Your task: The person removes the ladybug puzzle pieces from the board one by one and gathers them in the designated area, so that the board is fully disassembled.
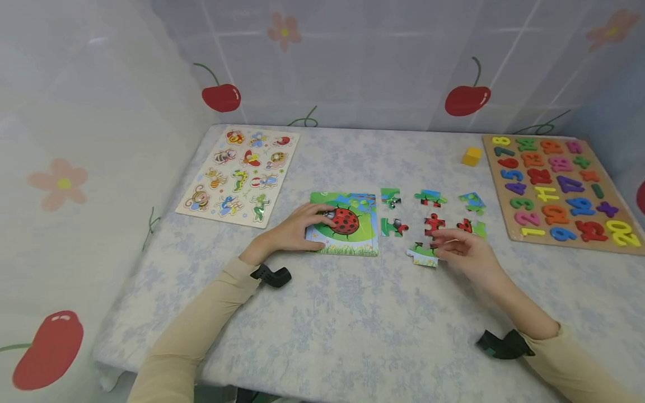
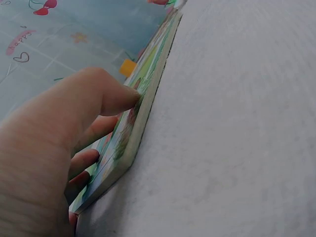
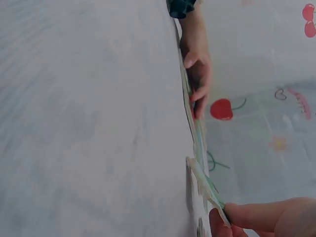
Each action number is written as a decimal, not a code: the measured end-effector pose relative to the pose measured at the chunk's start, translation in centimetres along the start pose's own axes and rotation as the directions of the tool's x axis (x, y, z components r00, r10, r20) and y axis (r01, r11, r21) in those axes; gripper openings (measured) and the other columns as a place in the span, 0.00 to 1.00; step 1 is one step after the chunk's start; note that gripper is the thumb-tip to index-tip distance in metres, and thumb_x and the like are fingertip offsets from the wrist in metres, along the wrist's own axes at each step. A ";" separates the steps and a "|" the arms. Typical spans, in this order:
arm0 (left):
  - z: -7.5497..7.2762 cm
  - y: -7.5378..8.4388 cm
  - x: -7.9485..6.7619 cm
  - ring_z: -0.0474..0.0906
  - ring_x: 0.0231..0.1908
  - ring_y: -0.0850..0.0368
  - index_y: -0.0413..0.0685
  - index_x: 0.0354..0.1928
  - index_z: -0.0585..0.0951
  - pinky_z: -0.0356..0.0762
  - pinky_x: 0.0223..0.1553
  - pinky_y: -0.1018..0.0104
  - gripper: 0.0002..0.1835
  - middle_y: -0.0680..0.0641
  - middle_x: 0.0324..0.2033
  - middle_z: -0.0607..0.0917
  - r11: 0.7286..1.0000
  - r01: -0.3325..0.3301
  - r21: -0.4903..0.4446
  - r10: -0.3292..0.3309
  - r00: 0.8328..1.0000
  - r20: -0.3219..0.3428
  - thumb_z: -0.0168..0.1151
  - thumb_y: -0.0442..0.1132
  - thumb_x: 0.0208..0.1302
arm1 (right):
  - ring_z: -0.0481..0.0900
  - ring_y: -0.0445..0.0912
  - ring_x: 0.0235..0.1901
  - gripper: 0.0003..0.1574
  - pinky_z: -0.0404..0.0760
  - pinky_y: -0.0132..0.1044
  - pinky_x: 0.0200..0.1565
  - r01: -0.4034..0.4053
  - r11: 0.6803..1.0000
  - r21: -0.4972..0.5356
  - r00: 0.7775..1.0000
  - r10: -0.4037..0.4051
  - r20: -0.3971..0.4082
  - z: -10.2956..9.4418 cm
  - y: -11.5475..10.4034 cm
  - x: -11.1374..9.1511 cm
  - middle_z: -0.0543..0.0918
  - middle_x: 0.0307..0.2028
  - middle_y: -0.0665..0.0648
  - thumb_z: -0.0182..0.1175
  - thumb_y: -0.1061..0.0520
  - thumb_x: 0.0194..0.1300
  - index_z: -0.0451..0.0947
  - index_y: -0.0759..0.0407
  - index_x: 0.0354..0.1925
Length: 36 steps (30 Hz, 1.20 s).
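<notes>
My left hand (image 1: 294, 228) rests on the left side of a ladybug puzzle board (image 1: 368, 235), thumb near its lower edge and fingers spread over the picture. In the left wrist view the thumb (image 2: 121, 98) touches the board's surface. My right hand (image 1: 471, 257) pinches a green and white jigsaw piece (image 1: 423, 257) at its right end. The right wrist view shows that piece (image 3: 205, 185) tilted, between thumb and fingers. Just beyond the hand lie a red piece (image 1: 434, 222) and a ladybug-head piece (image 1: 464, 225), with a green piece (image 1: 480, 229) partly hidden.
More loose pieces lie right of the board, among them a green one (image 1: 391, 197) and a blue-green one (image 1: 472, 201). An insect puzzle board (image 1: 204, 189) lies back left. A number board (image 1: 514, 218) lies at right, near a yellow block (image 1: 471, 157).
</notes>
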<state>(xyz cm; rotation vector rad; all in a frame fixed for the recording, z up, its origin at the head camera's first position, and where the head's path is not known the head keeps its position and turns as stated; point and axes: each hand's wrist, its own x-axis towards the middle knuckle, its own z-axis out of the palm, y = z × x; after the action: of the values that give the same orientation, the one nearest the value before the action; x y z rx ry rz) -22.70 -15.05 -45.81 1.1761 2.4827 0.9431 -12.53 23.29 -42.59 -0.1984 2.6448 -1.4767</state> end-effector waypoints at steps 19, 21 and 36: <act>-0.3 0.0 -0.4 0.51 0.72 0.47 0.58 0.58 0.77 0.48 0.70 0.42 0.29 0.49 0.71 0.61 1.000 0.019 -0.011 -0.019 1.000 0.008 0.69 0.48 0.50 | 0.73 0.24 0.33 0.20 0.76 0.20 0.34 0.031 0.984 -0.177 0.999 -0.035 -0.021 -0.8 -0.1 -0.1 0.82 0.46 0.69 0.62 0.64 0.62 0.76 0.68 0.52; -0.3 0.0 -0.4 0.52 0.72 0.47 0.58 0.59 0.77 0.48 0.70 0.43 0.30 0.49 0.71 0.61 1.000 0.017 -0.008 -0.017 1.000 0.009 0.69 0.48 0.50 | 0.73 0.25 0.34 0.19 0.76 0.21 0.36 0.039 0.987 -0.156 0.999 -0.039 0.001 0.0 -1.0 0.5 0.82 0.46 0.68 0.62 0.62 0.63 0.77 0.67 0.52; -0.6 0.1 -0.2 0.45 0.74 0.46 0.56 0.70 0.64 0.43 0.72 0.41 0.47 0.49 0.73 0.55 0.999 0.048 0.026 -0.050 0.997 0.059 0.72 0.54 0.46 | 0.78 0.53 0.46 0.18 0.77 0.38 0.43 0.243 0.970 0.003 0.938 -0.236 0.252 11.6 -7.1 6.0 0.82 0.48 0.61 0.62 0.64 0.61 0.79 0.63 0.51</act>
<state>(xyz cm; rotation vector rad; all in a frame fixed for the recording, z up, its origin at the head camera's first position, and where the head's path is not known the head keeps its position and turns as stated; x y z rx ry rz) -22.83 -15.40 -45.31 1.1283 2.4704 0.8548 -16.18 8.95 -42.79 -0.6858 2.5062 -1.3701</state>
